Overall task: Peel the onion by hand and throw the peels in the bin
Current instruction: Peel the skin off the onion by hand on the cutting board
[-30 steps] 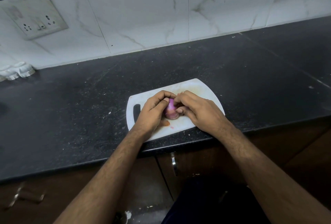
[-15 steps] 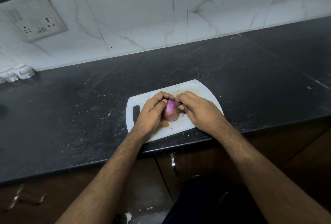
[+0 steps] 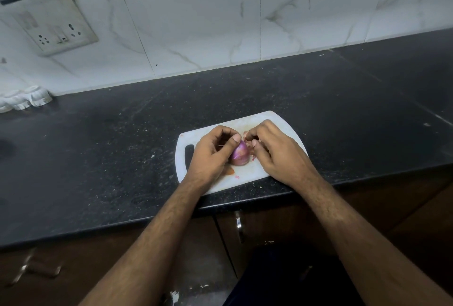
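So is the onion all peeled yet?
Not yet. Some skin is off: bits lie on the board. The left hand holds the purple onion while the right hand pinches at skin beside it. No bin is in view, so the peels are not thrown away.

Red onion [image 3: 239, 155] w/ glossy purple skin, partly peeled, sitting on the white cutting board [image 3: 255, 173] near its middle. Left hand [image 3: 210, 156] is gripping its left side, thumb pressing over the top. Right hand [image 3: 277, 156] is pinching a thin pinkish peel strip [image 3: 248, 144] just right of the onion's top, fingertips bunched. Small orange-brown peel scrap [image 3: 230, 171] is lying on the board just below the left-hand grip.
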Motion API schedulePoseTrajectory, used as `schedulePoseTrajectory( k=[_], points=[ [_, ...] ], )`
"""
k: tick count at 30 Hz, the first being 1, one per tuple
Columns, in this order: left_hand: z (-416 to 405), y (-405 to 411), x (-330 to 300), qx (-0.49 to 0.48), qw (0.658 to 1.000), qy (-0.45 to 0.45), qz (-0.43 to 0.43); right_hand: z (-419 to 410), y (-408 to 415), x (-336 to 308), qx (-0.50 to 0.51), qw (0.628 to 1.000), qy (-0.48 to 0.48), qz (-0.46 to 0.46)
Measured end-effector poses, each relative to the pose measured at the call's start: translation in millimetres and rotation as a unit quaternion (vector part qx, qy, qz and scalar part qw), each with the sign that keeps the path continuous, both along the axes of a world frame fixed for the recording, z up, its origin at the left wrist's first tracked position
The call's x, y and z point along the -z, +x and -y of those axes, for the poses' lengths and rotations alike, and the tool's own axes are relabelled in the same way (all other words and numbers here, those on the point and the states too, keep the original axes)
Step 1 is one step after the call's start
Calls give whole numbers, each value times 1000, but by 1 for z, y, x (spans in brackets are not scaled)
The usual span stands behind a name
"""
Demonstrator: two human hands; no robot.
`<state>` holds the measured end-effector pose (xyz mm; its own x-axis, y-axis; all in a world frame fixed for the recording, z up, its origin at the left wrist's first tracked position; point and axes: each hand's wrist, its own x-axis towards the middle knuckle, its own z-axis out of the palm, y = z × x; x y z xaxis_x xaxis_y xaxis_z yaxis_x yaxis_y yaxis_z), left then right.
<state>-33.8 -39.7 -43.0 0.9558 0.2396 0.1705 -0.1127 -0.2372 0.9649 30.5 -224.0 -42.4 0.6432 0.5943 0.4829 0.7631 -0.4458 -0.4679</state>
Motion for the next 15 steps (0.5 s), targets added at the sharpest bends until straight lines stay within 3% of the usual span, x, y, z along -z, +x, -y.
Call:
schedulePoseTrajectory(
  k=[10,15],
  points=[
    [-1,2,2,-15,999,-26,-12,0,2,3,-27,999,0,-17],
    [1,5,1,-60,997,-30,-41,0,8,8,-15,998,51,-42]
  ],
)
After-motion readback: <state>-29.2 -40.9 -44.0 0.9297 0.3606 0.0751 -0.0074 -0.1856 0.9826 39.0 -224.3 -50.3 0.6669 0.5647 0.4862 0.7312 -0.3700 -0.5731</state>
